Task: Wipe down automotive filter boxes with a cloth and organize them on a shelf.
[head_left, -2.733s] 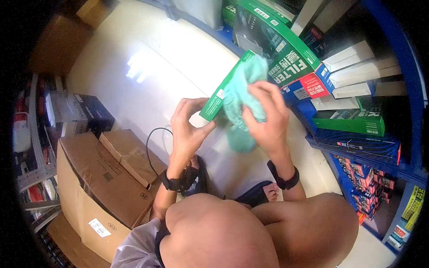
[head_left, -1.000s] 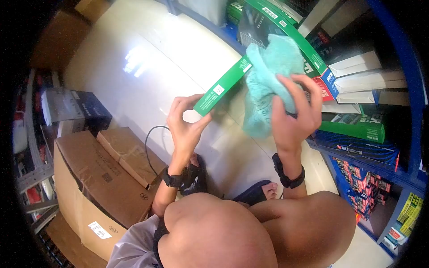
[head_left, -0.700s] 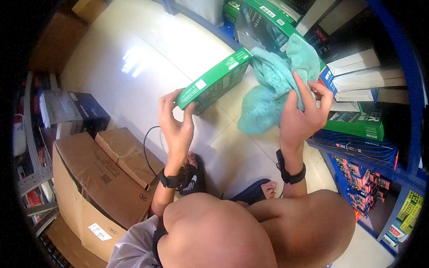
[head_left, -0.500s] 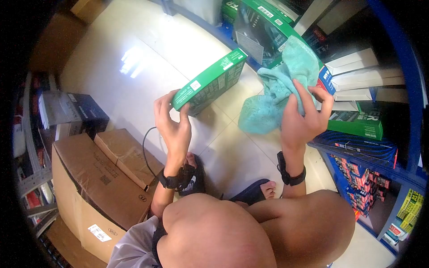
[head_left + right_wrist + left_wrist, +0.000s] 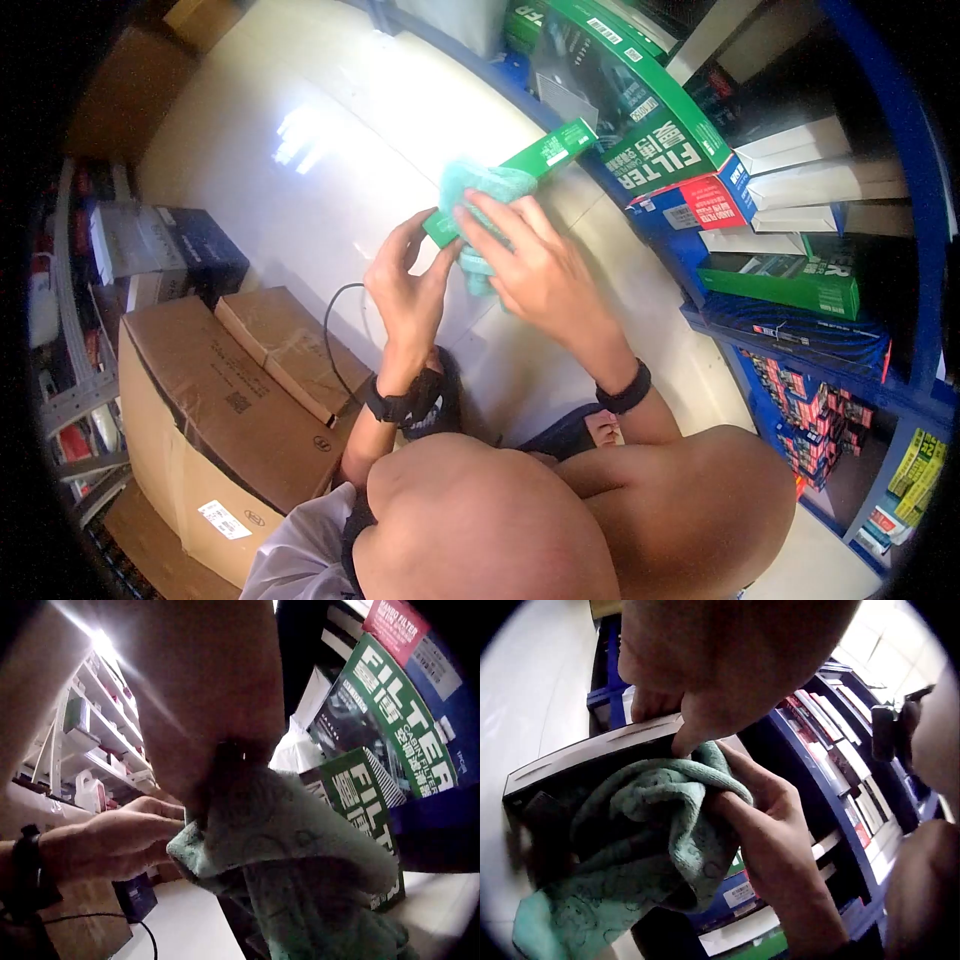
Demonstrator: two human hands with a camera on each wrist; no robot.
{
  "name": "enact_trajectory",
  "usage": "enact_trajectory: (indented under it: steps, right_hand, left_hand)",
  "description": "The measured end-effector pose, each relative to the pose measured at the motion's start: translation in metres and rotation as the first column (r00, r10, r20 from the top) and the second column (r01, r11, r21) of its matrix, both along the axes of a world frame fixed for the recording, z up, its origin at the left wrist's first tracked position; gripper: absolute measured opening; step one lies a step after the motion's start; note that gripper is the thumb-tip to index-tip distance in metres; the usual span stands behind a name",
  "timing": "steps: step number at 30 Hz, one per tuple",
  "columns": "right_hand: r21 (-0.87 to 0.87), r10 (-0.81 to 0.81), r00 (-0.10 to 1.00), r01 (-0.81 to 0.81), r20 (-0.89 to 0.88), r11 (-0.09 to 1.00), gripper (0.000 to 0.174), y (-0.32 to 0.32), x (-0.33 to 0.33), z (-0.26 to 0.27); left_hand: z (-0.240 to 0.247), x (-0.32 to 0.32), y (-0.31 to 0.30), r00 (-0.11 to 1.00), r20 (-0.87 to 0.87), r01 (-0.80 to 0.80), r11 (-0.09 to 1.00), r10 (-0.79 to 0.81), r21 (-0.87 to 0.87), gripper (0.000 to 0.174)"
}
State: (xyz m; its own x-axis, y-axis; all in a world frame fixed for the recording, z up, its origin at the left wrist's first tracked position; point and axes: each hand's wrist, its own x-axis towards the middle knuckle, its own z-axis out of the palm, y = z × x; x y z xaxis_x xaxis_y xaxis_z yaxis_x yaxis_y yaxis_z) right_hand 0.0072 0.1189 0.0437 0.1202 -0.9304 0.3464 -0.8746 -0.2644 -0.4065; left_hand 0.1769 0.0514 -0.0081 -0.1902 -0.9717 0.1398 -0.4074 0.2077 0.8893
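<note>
A narrow green box (image 5: 550, 150) is held up above the floor in the head view. My left hand (image 5: 405, 295) pinches its lower left end between thumb and fingers. My right hand (image 5: 535, 265) holds a crumpled teal cloth (image 5: 460, 185) against the box near that end, with its fingers over the cloth. In the left wrist view the cloth (image 5: 690, 847) hangs in folds across the box (image 5: 592, 761), gripped by the right hand (image 5: 772, 840). The right wrist view has the cloth (image 5: 300, 840) in front of the box's printed face (image 5: 360, 802), with the left hand (image 5: 112, 840) beside it.
Large cardboard boxes (image 5: 230, 400) stand at the left, near a dark and grey box (image 5: 165, 245). On the right, a blue shelf (image 5: 800, 355) holds a large green filter box (image 5: 660, 150), a red and blue box (image 5: 700, 200) and white cartons. A black cable (image 5: 328, 335) curves beside the left arm.
My right hand has brought the cloth leftward from beside the shelf onto the box. The box has turned, so its narrow green side now faces up, and its far end sits further right.
</note>
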Motion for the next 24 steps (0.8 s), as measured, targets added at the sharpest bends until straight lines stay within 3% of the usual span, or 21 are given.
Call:
enact_trajectory:
  steps: [8, 12, 18, 20, 22, 24]
  right_hand:
    - [-0.083, -0.120, 0.991, 0.115, -0.059, 0.990, 0.053, -0.012, -0.027, -0.013]
    - [-0.135, -0.366, 0.924, 0.351, -0.109, 0.926, 0.060, -0.019, -0.074, -0.013]
    - [-0.076, -0.221, 0.974, 0.216, -0.056, 0.973, 0.058, -0.012, -0.059, -0.010]
    - [-0.105, 0.009, 0.999, -0.013, -0.034, 0.994, 0.052, -0.008, -0.023, -0.017]
    - [-0.123, 0.056, 0.998, -0.052, 0.025, 0.991, 0.046, -0.002, 0.013, -0.014]
    - [-0.140, -0.009, 0.999, 0.013, 0.032, 0.990, 0.047, 0.000, 0.018, -0.020]
  left_hand:
    - [0.000, -0.001, -0.003, 0.998, -0.063, 0.013, 1.000, -0.014, -0.016, 0.039]
    - [0.001, -0.001, -0.002, 0.999, -0.044, 0.030, 0.999, -0.031, -0.027, 0.038]
    - [-0.003, 0.000, -0.003, 0.999, -0.007, 0.037, 0.997, -0.038, -0.067, 0.036]
    - [-0.008, 0.002, -0.003, 0.999, 0.003, 0.045, 0.996, -0.045, -0.072, 0.036]
    - [-0.023, 0.010, -0.004, 1.000, 0.009, 0.002, 0.998, -0.002, -0.055, 0.040]
    - [-0.025, 0.011, -0.004, 1.000, 0.005, 0.001, 0.998, -0.001, -0.069, 0.041]
